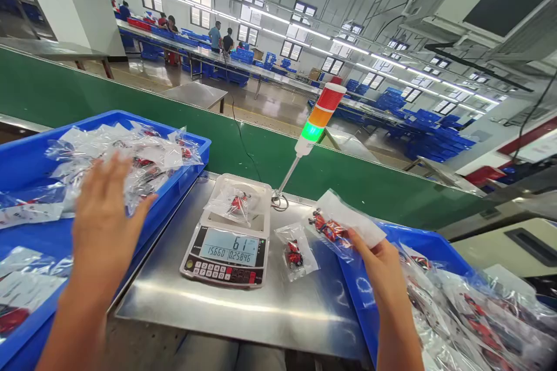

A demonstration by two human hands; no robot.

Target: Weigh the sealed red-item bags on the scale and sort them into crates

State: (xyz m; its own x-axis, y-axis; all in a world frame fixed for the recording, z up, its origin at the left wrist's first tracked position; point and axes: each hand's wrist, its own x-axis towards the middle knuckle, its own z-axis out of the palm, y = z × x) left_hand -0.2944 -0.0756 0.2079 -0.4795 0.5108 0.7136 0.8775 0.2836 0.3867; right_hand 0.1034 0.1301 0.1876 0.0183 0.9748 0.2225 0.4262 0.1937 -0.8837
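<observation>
The left hand (102,226) is wide open, with the fingers spread and the palm turned down, and it has hold of nothing. It is over the near rim of a blue plastic tray (187,151), close to a heap of clear plastic bags (122,168), but I cannot tell if it touches them. The right hand (374,266) is nearly closed and pinches a clear bag (335,226) with red parts and a white label between the thumb and the fingers. This hand is just above the rim of a second blue tray (418,237), which is full of similar bags at the right corner of the worktop.

Between the two hands, on the steel worktop (243,316), stands a digital counting scale (226,258). A small bag with red parts (232,204) lies on its pan, and the display shows 61. Just beside the scale, one more small bag (295,255) lies flat on the worktop. Behind the scale, a signal tower light (319,113) stands on a thin pole with its green part lit, in front of a green conveyor side (130,110). Far behind, other workers (215,37) stand at long tables (183,49).
</observation>
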